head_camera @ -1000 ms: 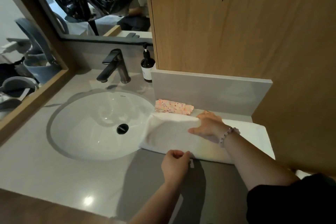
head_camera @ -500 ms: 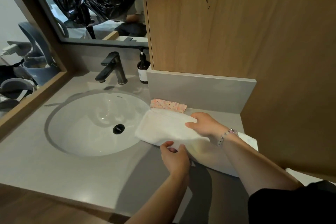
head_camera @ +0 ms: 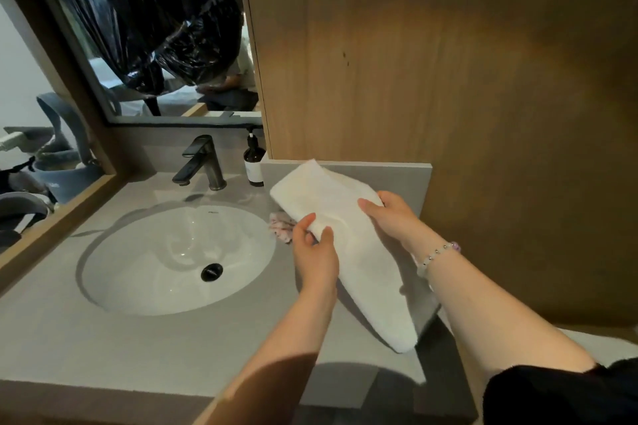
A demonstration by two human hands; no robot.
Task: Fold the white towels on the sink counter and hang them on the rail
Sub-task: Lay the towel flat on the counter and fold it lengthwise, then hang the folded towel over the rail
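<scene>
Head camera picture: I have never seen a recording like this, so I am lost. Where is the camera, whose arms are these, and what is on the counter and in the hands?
There is no machine here. A person wears one wide-angle camera on the head, looking forward and down, so the two bare arms are their own. The left hand and the right hand both have a grip on a folded white towel, whose far end is raised off the counter. Set in that grey counter is a white oval sink, with a dark faucet and a dark pump bottle behind it. A small pink patterned cloth lies partly hidden by the towel. A mirror hangs above.
</scene>
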